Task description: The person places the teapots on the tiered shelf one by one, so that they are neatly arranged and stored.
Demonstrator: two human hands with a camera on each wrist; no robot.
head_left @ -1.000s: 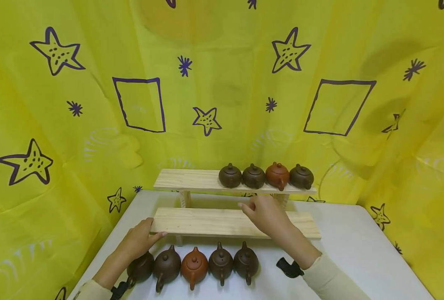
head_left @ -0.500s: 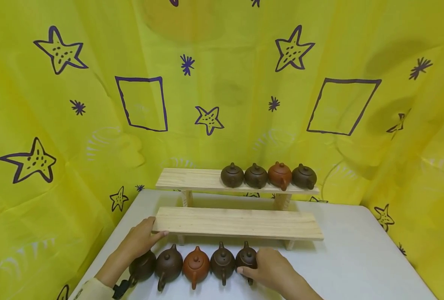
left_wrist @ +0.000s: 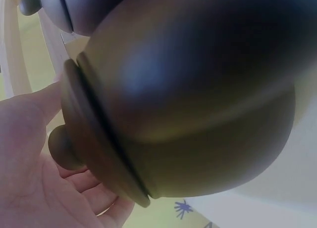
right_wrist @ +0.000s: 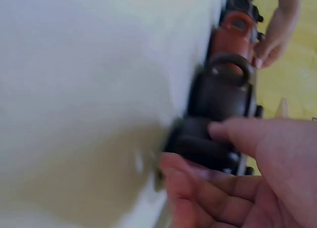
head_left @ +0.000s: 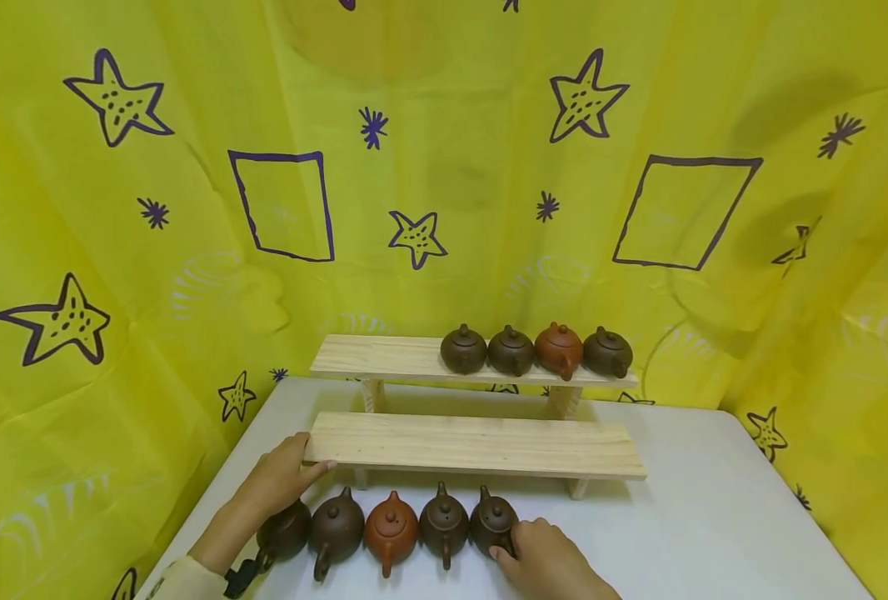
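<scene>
Five-strong no count aside, several small clay teapots stand in a front row on the white table. The rightmost one, a dark brown teapot (head_left: 492,520), has my right hand (head_left: 552,560) at its handle side. In the right wrist view, thumb and fingers pinch that handle from both sides. My left hand (head_left: 282,475) grips the left end of the lower wooden shelf (head_left: 474,443), thumb along its front edge. Below that wrist stands a dark teapot (head_left: 285,533), large and close in the left wrist view. A reddish teapot (head_left: 391,527) is mid-row.
Behind, the upper wooden shelf (head_left: 376,356) bears three dark teapots and a reddish teapot (head_left: 560,348) on its right part. White table (head_left: 684,508) surface extends to the right. A yellow patterned curtain (head_left: 444,167) closes off the back and sides.
My right hand has come down from above the lower shelf to the rightmost front teapot, then shifted to its handle. That teapot has turned slightly, its spout pointing more left. My left hand stays put.
</scene>
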